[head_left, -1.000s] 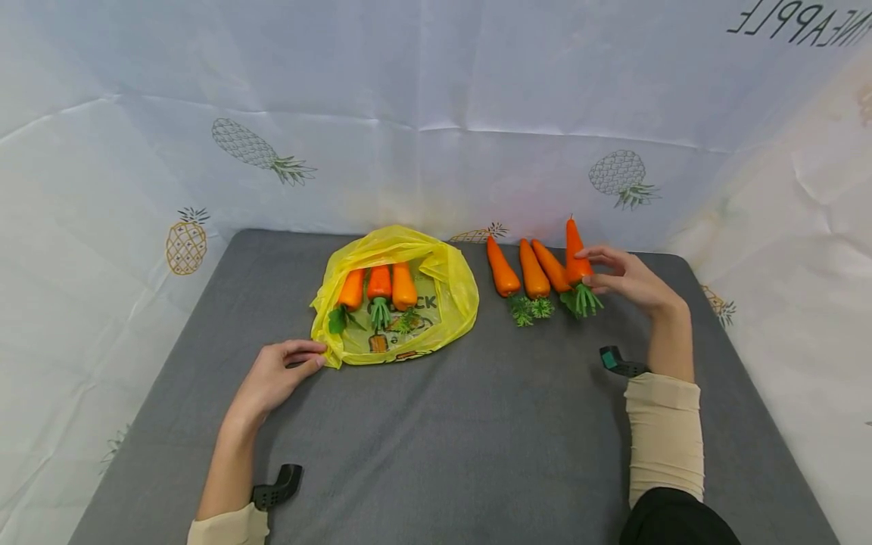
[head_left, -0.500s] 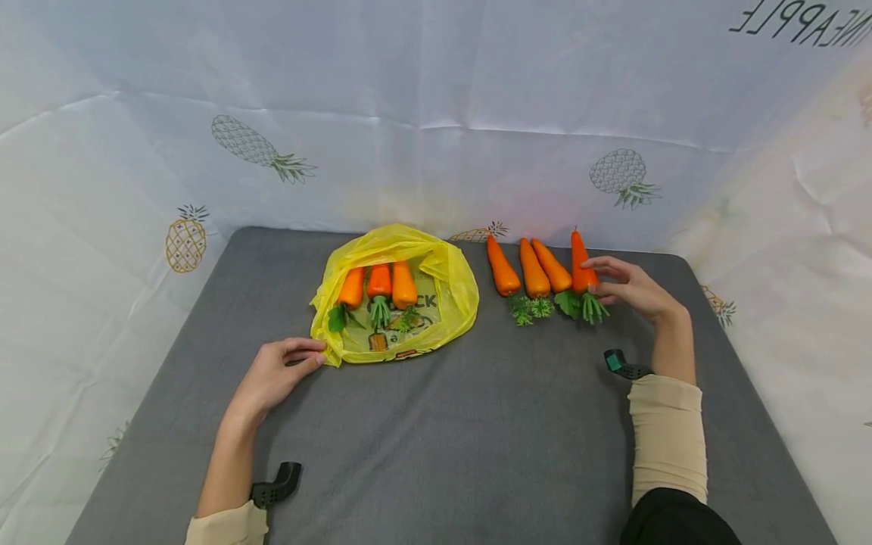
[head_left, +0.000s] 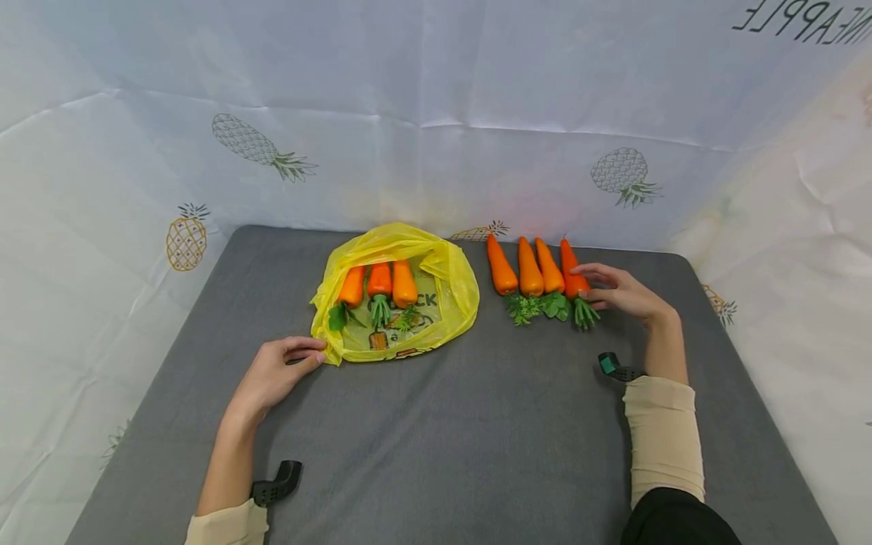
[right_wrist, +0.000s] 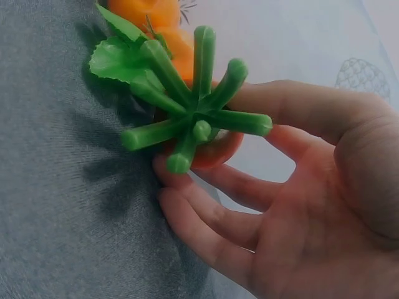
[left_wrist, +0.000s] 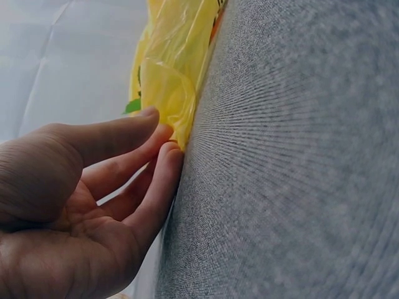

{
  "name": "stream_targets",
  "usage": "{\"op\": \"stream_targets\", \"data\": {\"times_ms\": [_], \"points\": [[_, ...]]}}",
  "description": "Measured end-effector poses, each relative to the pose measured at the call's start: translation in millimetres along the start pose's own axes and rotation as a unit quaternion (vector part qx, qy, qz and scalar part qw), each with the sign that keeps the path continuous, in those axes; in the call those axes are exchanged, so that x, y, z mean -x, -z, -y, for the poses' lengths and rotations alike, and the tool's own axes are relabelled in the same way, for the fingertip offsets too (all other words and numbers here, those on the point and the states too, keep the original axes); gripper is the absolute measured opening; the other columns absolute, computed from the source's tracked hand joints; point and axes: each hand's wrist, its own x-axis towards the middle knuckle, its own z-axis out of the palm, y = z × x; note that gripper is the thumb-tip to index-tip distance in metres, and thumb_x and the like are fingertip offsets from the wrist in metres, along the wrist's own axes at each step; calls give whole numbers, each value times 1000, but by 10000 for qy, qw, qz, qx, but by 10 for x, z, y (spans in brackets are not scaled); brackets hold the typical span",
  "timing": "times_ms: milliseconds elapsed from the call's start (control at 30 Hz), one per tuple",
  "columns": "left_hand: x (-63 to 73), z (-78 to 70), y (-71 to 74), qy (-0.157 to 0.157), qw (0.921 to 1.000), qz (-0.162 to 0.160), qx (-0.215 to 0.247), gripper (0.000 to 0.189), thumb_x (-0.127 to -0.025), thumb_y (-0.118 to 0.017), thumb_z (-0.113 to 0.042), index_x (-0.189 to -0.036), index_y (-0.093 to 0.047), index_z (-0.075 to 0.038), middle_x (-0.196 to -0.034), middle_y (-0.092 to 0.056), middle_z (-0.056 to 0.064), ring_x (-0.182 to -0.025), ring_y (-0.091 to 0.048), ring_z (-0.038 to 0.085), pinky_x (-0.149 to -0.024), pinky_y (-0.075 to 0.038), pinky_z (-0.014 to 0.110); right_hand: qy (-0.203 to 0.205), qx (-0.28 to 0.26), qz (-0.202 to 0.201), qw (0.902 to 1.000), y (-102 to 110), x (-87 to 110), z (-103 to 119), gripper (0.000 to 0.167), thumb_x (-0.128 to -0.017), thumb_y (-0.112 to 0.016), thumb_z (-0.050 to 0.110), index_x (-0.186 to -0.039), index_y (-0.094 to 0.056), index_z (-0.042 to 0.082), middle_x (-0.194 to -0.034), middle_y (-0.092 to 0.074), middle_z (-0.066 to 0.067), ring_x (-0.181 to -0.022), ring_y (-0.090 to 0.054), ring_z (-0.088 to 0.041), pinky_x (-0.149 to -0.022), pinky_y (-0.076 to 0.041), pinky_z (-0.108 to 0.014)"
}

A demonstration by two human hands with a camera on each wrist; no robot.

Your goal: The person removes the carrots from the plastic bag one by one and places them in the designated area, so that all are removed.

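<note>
– orange carrot (head_left: 568,259) in our grip: where does it lie?
– right of centre in the head view, just beside three loose carrots (head_left: 529,269). our right hand (head_left: 627,291) pinches it near the leafy end, between thumb and fingers, its green stalks (head_left: 583,312) jutting toward the bottom of the frame.
– and our left hand (head_left: 274,373)?
– it pinches the lower left corner of the yellow bag (head_left: 460,295), left of centre, three carrots inside (head_left: 379,281).
</note>
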Motion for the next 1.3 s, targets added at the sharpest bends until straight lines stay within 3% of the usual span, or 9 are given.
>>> {"op": "stream_targets", "data": {"times_ms": [100,233,400,767,867,1100,1300], "points": [[3,9,2,-39,10000,-11,6,34,-108,-70,-25,-136,-73,-5,-131,-76,19,-129,-68,38,-107,-52,53,26,89,45,9999,-24,-16,23,62,-111,-65,32,-165,-42,13,-176,-30,-24,-153,-44,-47,-101,-61,-40],[7,16,3,-91,9999,-38,-20,34,-108,-71,-24,-135,-74,-5,-130,-77,19,-127,-69,36,-104,-53,47,53,252,98,9996,-58,-32,62,61,-112,-63,29,-166,-41,11,-174,-32,-27,-151,-45,-49,-105,-58,-53],[10,15,3,-109,9999,-62,-61,33,-108,-71,-25,-134,-74,-5,-129,-78,17,-125,-70,33,-100,-52,38,91,286,151,9994,-88,-33,119,60,-113,-61,28,-167,-39,12,-174,-31,-26,-153,-42,-50,-109,-54,-61],[-3,15,0,-5,10000,6,-55,34,-109,-70,-26,-136,-74,-6,-131,-77,18,-128,-68,36,-105,-52,50,109,474,-156,9987,-107,-43,184,61,-113,-60,30,-167,-38,11,-171,-35,-29,-148,-47,-49,-109,-52,-62],[-3,12,0,-10,10000,-1,-64,34,-109,-70,-26,-135,-74,-6,-130,-77,18,-127,-68,35,-104,-53,48,101,376,-375,9985,-112,-44,209,61,-114,-59,29,-167,-38,9,-171,-36,-28,-152,-45,-49,-111,-51,-63],[6,5,1,-154,9998,-55,-66,33,-108,-71,-25,-135,-74,-6,-127,-79,16,-123,-71,31,-95,-53,30,41,230,-597,9979,-112,-37,335,62,-113,-61,28,-167,-37,8,-174,-34,-26,-161,-31,-51,-118,-42,-71],[6,2,0,-137,9999,-54,-54,33,-108,-71,-25,-135,-74,-5,-128,-78,17,-124,-71,31,-97,-53,34,183,252,-690,9971,-115,-21,418,63,-112,-62,28,-167,-38,7,-171,-40,-27,-160,-34,-51,-120,-39,-72]]}}
